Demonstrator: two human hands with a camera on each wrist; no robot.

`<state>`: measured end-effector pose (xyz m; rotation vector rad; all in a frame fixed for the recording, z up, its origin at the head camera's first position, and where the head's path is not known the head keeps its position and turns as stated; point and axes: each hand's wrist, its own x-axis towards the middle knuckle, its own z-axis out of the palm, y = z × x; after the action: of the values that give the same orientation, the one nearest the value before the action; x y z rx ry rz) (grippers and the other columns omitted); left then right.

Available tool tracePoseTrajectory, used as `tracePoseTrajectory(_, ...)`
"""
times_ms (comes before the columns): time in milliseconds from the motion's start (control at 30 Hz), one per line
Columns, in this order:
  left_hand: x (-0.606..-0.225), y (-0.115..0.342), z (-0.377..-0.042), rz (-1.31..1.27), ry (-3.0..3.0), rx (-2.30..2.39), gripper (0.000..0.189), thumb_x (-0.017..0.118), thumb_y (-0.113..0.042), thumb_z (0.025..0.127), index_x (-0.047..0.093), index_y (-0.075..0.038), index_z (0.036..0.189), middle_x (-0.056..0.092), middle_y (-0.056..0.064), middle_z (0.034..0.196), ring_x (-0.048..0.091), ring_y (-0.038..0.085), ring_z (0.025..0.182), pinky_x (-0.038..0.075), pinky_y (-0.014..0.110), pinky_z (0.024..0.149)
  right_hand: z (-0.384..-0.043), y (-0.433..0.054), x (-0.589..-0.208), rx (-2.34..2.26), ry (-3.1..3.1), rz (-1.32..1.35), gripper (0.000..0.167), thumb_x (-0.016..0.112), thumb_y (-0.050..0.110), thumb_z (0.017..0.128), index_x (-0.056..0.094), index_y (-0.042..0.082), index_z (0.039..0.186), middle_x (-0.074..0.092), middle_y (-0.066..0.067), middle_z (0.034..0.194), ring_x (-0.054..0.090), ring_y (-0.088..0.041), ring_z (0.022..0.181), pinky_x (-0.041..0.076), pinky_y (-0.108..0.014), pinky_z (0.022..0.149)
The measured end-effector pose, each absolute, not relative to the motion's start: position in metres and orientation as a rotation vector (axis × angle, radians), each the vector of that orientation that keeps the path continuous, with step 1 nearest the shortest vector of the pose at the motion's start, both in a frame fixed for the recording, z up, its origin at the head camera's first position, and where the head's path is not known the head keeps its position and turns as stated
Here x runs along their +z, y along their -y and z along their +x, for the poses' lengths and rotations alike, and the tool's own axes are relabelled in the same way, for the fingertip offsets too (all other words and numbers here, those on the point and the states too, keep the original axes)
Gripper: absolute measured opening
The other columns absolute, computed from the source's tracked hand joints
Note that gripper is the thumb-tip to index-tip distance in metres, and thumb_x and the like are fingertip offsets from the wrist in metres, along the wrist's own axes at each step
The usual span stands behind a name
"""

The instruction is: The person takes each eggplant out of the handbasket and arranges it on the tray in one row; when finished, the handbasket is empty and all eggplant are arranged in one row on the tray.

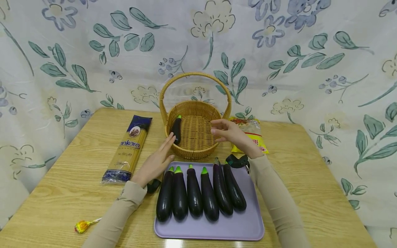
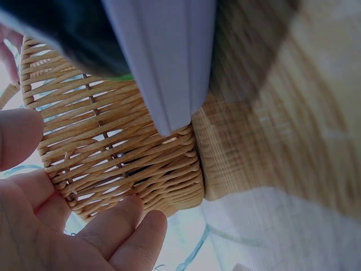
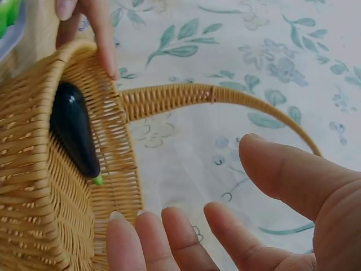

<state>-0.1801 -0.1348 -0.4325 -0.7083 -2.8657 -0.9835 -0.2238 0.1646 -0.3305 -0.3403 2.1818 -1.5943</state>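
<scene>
A wicker basket (image 1: 193, 151) with a tall handle stands behind the tray, and one eggplant (image 1: 176, 129) lies inside it along the left wall. My left hand (image 1: 155, 163) touches the basket's left rim with its fingers extended; in the left wrist view those fingers (image 2: 115, 226) lie along the woven side. Over the basket's right side hovers my right hand (image 1: 227, 132), holding nothing, its thumb and fingers apart. The right wrist view has the same eggplant (image 3: 76, 130) within the basket. Several more eggplants (image 1: 194, 191) rest side by side on a lilac tray (image 1: 186, 230).
Left of the basket lies a pack of spaghetti (image 1: 128, 151). A yellow-and-clear food packet (image 1: 255, 137) sits to the right, partly behind my right hand. Near the left forearm is a wrapped lollipop (image 1: 83, 226). A floral curtain (image 1: 192, 44) hangs behind the wooden table (image 1: 62, 172).
</scene>
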Motion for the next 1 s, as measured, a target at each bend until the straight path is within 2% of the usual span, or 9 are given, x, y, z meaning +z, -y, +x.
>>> tracePoseTrajectory(433, -0.434, 0.135, -0.181, -0.713, 2.870, -0.985, 0.066, 0.048, -0.018, 0.101, 0.012, -0.017, 0.158, 0.001, -0.006, 0.165, 0.029, 0.032, 0.145, 0.038, 0.056, 0.108, -0.240, -0.141, -0.328, -1.616, -2.124, -0.300, 0.051, 0.054, 0.015, 0.099, 0.037, 0.006, 0.147, 0.042, -0.021, 0.146, 0.043, -0.038, 0.135, 0.039, -0.054, 0.109)
tracePoseTrajectory(733, -0.434, 0.135, -0.181, -0.698, 2.879, -0.988, 0.067, 0.048, -0.018, 0.101, 0.012, -0.019, 0.158, 0.002, -0.003, 0.165, 0.029, 0.032, 0.145, 0.039, 0.056, 0.107, -0.252, -0.130, -0.330, -1.583, -2.143, -0.229, 0.050, 0.054, 0.018, 0.100, 0.038, 0.010, 0.147, 0.042, -0.016, 0.147, 0.044, -0.032, 0.135, 0.045, -0.046, 0.106)
tracePoseTrajectory(900, -0.434, 0.135, -0.181, -0.699, 2.876, -0.981, 0.067, 0.048, -0.019, 0.101, 0.012, -0.019, 0.158, 0.005, 0.001, 0.166, 0.031, 0.032, 0.145, 0.040, 0.056, 0.106, -0.258, -0.126, -0.333, -1.622, -2.104, -0.199, 0.051, 0.054, 0.016, 0.100, 0.037, 0.008, 0.147, 0.040, -0.019, 0.148, 0.040, -0.038, 0.137, 0.041, -0.051, 0.109)
tracePoseTrajectory(1000, -0.434, 0.135, -0.181, -0.700, 2.878, -0.977, 0.068, 0.047, -0.021, 0.102, 0.009, -0.024, 0.158, 0.003, -0.003, 0.166, 0.030, 0.031, 0.145, 0.040, 0.056, 0.106, -0.262, -0.124, -0.335, -1.637, -2.090, -0.175, 0.052, 0.054, 0.017, 0.099, 0.037, 0.008, 0.147, 0.039, -0.019, 0.148, 0.039, -0.039, 0.138, 0.039, -0.052, 0.110)
